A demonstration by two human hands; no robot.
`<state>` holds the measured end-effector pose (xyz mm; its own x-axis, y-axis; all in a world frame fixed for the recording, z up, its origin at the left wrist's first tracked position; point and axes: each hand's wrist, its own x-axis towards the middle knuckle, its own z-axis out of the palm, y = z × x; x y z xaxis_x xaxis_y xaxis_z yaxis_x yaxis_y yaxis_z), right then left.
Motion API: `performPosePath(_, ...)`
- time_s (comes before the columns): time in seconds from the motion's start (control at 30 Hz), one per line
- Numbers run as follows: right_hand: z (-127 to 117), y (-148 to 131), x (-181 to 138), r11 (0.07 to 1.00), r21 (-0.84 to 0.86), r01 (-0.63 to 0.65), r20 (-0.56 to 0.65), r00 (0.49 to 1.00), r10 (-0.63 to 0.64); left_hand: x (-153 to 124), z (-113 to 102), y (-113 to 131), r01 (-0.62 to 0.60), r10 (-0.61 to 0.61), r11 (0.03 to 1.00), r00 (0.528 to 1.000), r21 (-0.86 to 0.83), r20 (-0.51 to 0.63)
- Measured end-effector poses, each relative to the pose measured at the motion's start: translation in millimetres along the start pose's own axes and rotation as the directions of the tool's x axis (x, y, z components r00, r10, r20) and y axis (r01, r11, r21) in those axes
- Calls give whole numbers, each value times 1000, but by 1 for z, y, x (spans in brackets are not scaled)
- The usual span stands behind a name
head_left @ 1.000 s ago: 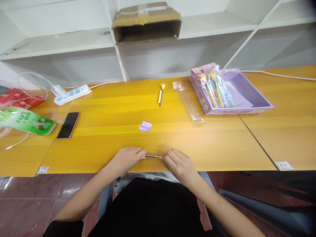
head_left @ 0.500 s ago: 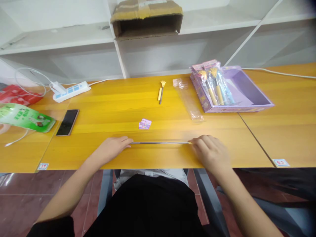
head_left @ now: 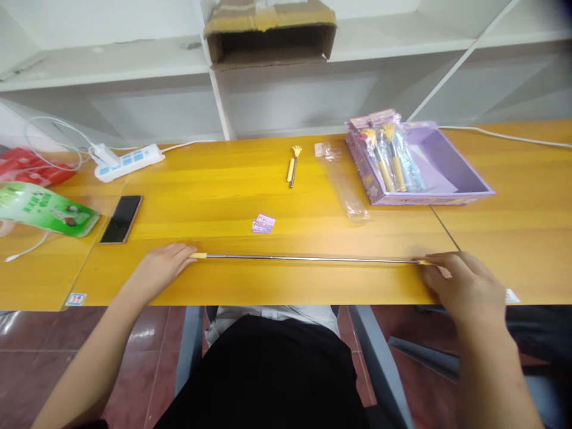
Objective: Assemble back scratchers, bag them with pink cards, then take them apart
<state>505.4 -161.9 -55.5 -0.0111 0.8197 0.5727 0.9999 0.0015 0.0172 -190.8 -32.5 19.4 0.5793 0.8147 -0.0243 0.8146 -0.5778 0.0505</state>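
A telescopic back scratcher (head_left: pixel 313 259) with a thin metal rod stretches level above the front part of the table. My left hand (head_left: pixel 161 271) is closed around its yellow handle end. At the other end, my right hand (head_left: pixel 469 289) pinches a small yellow piece, mostly covered by the fingers and slightly blurred. Beyond the rod lie two small overlapping purple cards (head_left: pixel 263 223). Farther back, another back scratcher (head_left: pixel 293 170) with a yellow hand-shaped head rests on the table, its rod collapsed.
A purple box (head_left: pixel 465 161) holds several wrapped back scratchers (head_left: pixel 391 161). Beside it lies a clear plastic wrapper (head_left: pixel 342 185). On the left are a phone (head_left: pixel 122 219), a green package (head_left: pixel 49 208) and a power strip (head_left: pixel 131 162). A cardboard box (head_left: pixel 272 44) sits on the shelf.
My hands have moved apart, the left one leftward and the right one much farther right. The rod between them is now much longer, and the yellow handle shows at my left fingers.
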Motion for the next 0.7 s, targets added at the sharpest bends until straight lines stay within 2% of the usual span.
performPosePath(0.17,-6,-1,-7,982,52,-184,52,982,181,-5,8,-5,59,-62,991,998,-122,-16)
performPosePath(0.3,-4,-6,-8,981,81,-177,46,984,174,-9,18,-6,31,-39,989,998,-148,-53)
performPosePath(0.37,-2,-10,-9,979,88,-183,38,983,181,-11,21,-6,2,-15,990,995,-138,-94)
performPosePath(0.57,-5,-11,-10,930,-81,-359,107,924,366,-13,25,-3,-110,87,990,969,-89,-230)
performPosePath(0.7,-9,-13,-5,933,-124,-339,125,927,354,-8,21,9,-210,156,966,938,-150,-310)
